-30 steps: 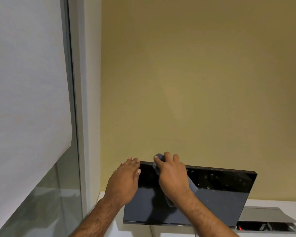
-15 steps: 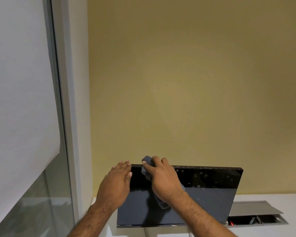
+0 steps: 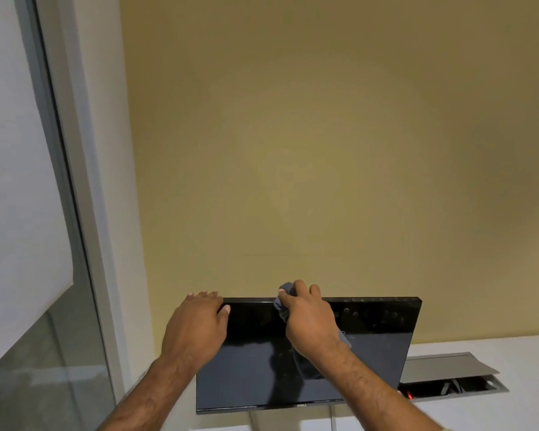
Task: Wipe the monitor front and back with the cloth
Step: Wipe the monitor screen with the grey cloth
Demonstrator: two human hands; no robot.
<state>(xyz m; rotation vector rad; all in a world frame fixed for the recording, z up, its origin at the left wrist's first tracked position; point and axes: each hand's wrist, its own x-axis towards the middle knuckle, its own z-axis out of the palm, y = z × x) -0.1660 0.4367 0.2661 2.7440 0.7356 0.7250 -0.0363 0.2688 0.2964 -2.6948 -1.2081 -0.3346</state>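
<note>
The monitor (image 3: 308,356) is standing on the white bench (image 3: 479,412) just in front of the yellow wall (image 3: 324,135), its long axis running left to right and its dark screen facing the person, tilted back a little. The left hand (image 3: 196,328) is gripping its top left corner, fingers curling over the edge, while the right hand (image 3: 308,318) is pinching the grey cloth (image 3: 285,290) against the top edge. Wiping well here probably means keeping that left-hand brace firm and drawing the cloth along the edge with light, even pressure, so the panel is not rocking backwards.
</note>
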